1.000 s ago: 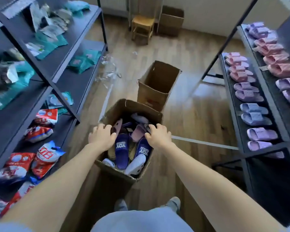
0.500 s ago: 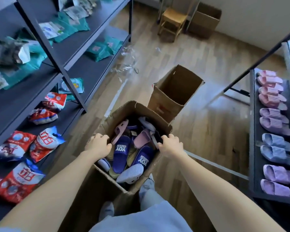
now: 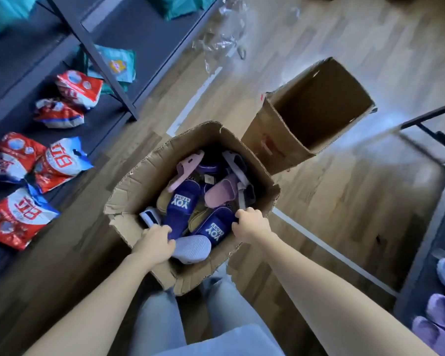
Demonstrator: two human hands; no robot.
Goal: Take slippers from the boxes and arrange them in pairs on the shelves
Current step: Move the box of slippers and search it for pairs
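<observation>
Wood-plank floor [image 3: 332, 214], with a dark metal shelving rack [image 3: 106, 73] at left. An open brown cardboard box [image 3: 129, 191] is just before the person's legs, heaped with slippers: two navy-blue slides [image 3: 181, 204] lettered YOY STORY and pink slippers [image 3: 220, 192]. The slides' long axes run from near rim to far rim, lettering inverted to the camera. The left hand [image 3: 156, 244] grips the near rim; the right hand [image 3: 251, 224] grips the right rim.

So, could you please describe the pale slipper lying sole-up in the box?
Find the torn brown cardboard box full of slippers. At its near rim, beside the left hand, lies the pale grey-white slipper. It alone shows a ribbed sole; its neighbours are dark blue slippers printed YOY STORY.
</observation>
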